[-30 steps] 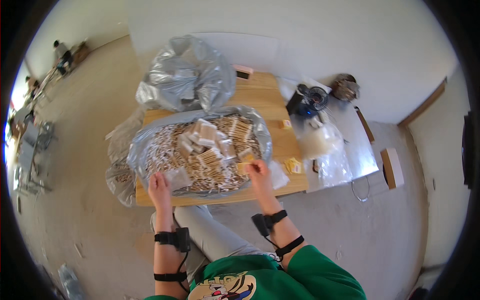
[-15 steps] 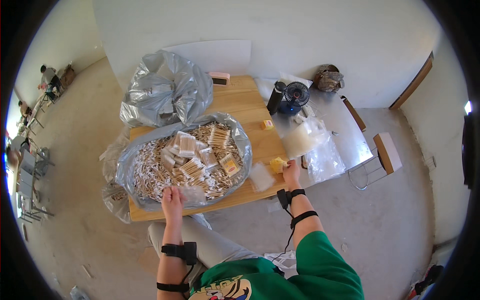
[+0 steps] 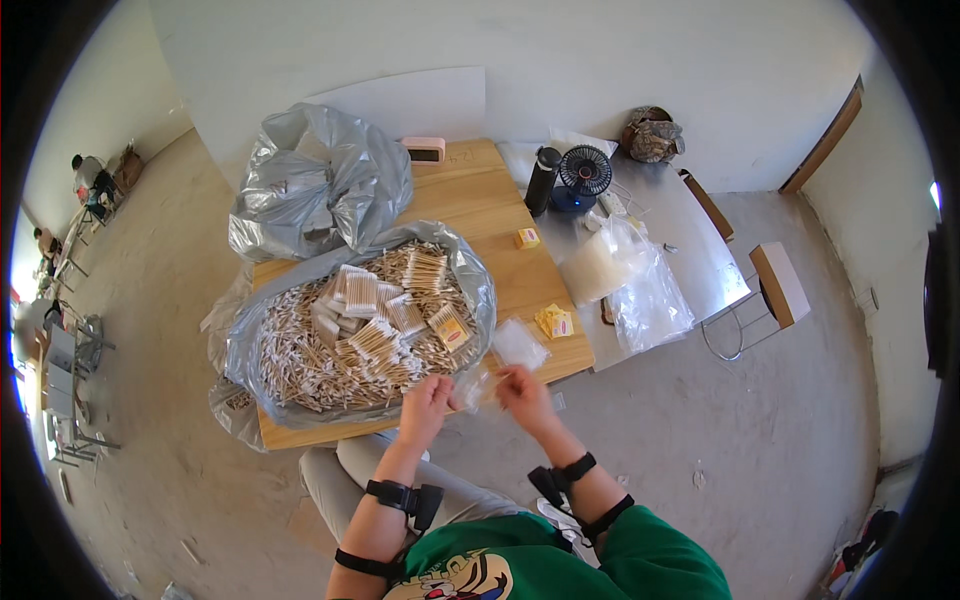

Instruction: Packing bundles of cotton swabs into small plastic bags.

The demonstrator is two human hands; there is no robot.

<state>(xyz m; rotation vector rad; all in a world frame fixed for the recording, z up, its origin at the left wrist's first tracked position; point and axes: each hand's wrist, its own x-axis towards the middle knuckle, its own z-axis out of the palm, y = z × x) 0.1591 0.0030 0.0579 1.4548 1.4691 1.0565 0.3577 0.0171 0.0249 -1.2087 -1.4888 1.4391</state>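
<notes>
Hands meet at the lower middle of the frame, just off the near edge of the surface (image 3: 500,215): the left hand (image 3: 425,408) and the right hand (image 3: 525,395) both pinch a small clear bag (image 3: 472,388) that hangs between them, each grip pressed on a side of its mouth as far as the view tells. The bag is thin and glossy, so it will likely cling shut; sliding thumb against forefinger on each side should part the film better than pulling outward, which could tear it. Just up and left of the hands lies the big grey sack (image 3: 480,280), spread wide and heaped with cotton swabs (image 3: 300,355), loose ones at the left, bundled ones (image 3: 385,340) toward the centre. Holding the bag low and close to that heap would keep any swabs from spilling to the floor. Another clear bag (image 3: 520,342) lies flat on the surface just above the right hand, with a yellow packet (image 3: 553,321) to its right. A second grey sack (image 3: 315,185) sits crumpled at the upper left, and a fan (image 3: 583,175) and dark bottle (image 3: 541,180) stand well apart at the upper right, out of the way.
</notes>
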